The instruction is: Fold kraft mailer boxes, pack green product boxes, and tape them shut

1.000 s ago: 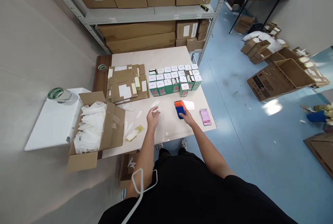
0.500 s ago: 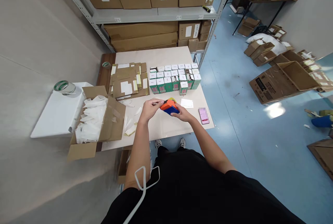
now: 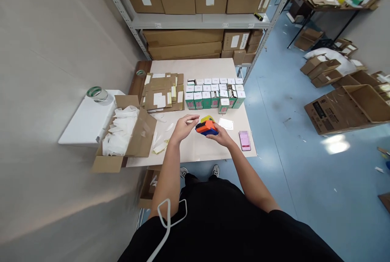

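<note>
An orange and blue handheld device (image 3: 209, 126) with black parts is in my right hand (image 3: 223, 135), above the front of the table. My fingers wrap round its right side. My left hand (image 3: 184, 128) is just left of the device, holding nothing, with thumb and fingers apart. A yellow-green object (image 3: 207, 118) shows just behind the device, partly hidden; I cannot make out its kind. Behind both hands stand rows of green and white small boxes (image 3: 206, 99). White paper (image 3: 226, 124) lies to the right of the device.
A phone (image 3: 245, 141) lies near the table's right front corner. Flattened cardboard (image 3: 163, 93) is stacked at left, beside an open carton (image 3: 146, 134) of white wrapping. Plastic scraps (image 3: 160, 145) lie by my left forearm. A metal shelf (image 3: 201, 21) with cartons rises behind the table (image 3: 198, 152).
My left hand has come off the device and opened a little to its left. My right hand still holds the device, now tilted differently. The view has shifted left.
</note>
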Demonstrator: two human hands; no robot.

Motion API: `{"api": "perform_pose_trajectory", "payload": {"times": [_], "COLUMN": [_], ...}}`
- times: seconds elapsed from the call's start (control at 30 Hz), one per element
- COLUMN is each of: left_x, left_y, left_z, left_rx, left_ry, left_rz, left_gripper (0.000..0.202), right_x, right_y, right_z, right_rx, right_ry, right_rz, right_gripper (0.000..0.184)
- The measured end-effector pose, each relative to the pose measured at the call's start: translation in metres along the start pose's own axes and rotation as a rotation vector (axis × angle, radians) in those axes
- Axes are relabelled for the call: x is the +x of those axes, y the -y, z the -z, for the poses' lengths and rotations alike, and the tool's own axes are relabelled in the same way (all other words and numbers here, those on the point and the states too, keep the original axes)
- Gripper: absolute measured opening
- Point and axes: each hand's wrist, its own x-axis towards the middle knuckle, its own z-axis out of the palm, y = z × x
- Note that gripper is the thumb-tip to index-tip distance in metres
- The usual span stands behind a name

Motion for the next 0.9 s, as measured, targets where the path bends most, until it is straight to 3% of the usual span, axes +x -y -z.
{"api": "perform_pose_trajectory", "payload": {"times": [0.1,0.17,0.37,0.67,0.9], "left_x": [-0.007,-0.013,-0.035,-0.061,-0.066], "left_y": [-0.009,-0.015,-0.031,-0.052,-0.049], "left_z": [0.011,0.021,0.059,0.129,0.174], "left_rx": [0.049,0.087,0.144,0.122,0.115], "left_ry": [0.156,0.185,0.101,0.075,0.09], "left_rz": [-0.026,-0.054,-0.126,-0.148,-0.143], "left_gripper": [0.044,0.043,0.03,0.026,0.021], "right_x": [0.007,0.013,0.033,0.067,0.082], "right_y": [0.001,0.005,0.037,0.087,0.119], "right_z": [-0.01,-0.019,-0.043,-0.083,-0.115], "right_rx": [0.002,0.005,-0.042,-0.091,-0.111], "right_ry": [-0.014,-0.035,-0.011,0.064,0.173], "right_rz": [0.023,0.036,0.072,0.235,0.316], "right_gripper": [0.055,0.053,0.046,0.04,0.039]}}
